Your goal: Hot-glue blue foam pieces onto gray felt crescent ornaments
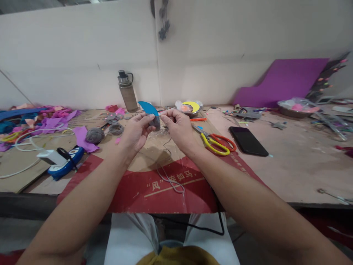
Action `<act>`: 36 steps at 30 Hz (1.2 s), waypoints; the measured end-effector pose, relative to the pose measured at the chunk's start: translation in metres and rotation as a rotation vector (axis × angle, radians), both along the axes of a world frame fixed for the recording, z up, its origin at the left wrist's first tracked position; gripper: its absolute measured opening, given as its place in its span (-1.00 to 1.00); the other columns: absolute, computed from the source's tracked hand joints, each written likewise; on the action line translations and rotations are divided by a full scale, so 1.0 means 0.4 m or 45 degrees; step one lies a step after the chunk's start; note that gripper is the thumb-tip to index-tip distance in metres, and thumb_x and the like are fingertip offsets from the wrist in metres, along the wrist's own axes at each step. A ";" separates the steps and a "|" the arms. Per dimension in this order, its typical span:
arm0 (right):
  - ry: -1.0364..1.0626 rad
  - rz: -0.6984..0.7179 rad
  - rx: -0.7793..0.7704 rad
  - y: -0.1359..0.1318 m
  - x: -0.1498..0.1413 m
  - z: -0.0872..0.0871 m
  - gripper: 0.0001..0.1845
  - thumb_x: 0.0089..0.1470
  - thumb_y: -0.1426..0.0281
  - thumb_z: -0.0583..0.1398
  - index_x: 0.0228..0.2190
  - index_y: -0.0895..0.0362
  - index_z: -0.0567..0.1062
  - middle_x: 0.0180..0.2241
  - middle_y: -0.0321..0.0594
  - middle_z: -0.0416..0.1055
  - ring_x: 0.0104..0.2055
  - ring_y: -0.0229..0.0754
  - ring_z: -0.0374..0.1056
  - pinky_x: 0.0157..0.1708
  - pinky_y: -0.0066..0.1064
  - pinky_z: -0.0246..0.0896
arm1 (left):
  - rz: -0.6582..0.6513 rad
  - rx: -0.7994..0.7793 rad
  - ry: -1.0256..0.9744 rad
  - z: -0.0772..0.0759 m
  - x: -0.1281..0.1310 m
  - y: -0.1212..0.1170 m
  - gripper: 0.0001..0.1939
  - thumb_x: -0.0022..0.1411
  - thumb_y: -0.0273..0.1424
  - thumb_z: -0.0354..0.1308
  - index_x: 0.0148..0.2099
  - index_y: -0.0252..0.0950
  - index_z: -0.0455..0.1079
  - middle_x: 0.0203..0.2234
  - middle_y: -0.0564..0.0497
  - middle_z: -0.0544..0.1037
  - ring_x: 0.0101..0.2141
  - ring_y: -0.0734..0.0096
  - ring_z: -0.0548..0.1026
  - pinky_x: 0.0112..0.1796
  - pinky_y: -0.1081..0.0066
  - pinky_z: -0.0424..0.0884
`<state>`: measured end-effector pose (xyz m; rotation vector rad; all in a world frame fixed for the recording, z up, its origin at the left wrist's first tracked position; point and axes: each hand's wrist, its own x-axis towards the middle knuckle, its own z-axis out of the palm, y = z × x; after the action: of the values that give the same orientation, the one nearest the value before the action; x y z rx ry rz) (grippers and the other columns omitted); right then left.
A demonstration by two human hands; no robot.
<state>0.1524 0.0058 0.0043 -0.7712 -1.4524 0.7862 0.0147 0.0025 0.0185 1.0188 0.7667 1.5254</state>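
Observation:
My left hand point(139, 131) is closed in a pinch on a blue crescent-shaped piece point(149, 108). The lower end of this crescent is covered in grey yarn point(157, 124), and its pointed tip sticks up bare. Just to the right, my right hand point(178, 125) has its thumb and fingers pinched together on the grey yarn close to the crescent; the exact grip is partly hidden. A loose strand point(176, 186) of the yarn trails below the hands onto the red and brown cardboard point(124, 198).
Scissors point(216, 143) with yellow and red handles and a black phone point(247, 141) lie right. A grey yarn ball point(95, 135), a blue power strip point(62, 170) and purple scraps sit left. A bottle point(128, 94) stands behind, near a bowl point(190, 113) holding a yellow crescent point(196, 106).

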 end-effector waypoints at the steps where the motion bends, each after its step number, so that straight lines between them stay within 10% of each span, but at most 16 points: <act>1: 0.017 0.020 -0.016 0.001 0.000 -0.001 -0.86 0.11 0.34 0.19 -0.43 0.15 0.44 -0.55 -0.40 0.18 -0.49 -0.36 0.03 -0.46 -0.42 -0.01 | -0.002 -0.003 0.001 0.000 -0.001 0.001 -0.90 -0.04 -0.54 0.32 -0.43 -0.36 0.44 -0.52 0.05 0.52 -0.52 0.60 0.45 -0.56 0.62 0.35; 36: 0.106 0.083 0.000 -0.008 -0.004 -0.003 -0.88 0.06 0.34 0.24 -0.44 0.13 0.44 -0.58 -0.43 0.11 -0.51 -0.36 0.00 -0.48 -0.42 -0.05 | -0.067 0.000 -0.038 -0.001 -0.008 0.007 -0.87 0.00 -0.53 0.33 -0.39 -0.33 0.42 -0.51 0.09 0.51 -0.54 0.64 0.44 -0.55 0.64 0.33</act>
<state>0.1508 0.0025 0.0030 -0.6865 -1.4085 0.8580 0.0113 0.0052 0.0182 1.0066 0.7141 1.4922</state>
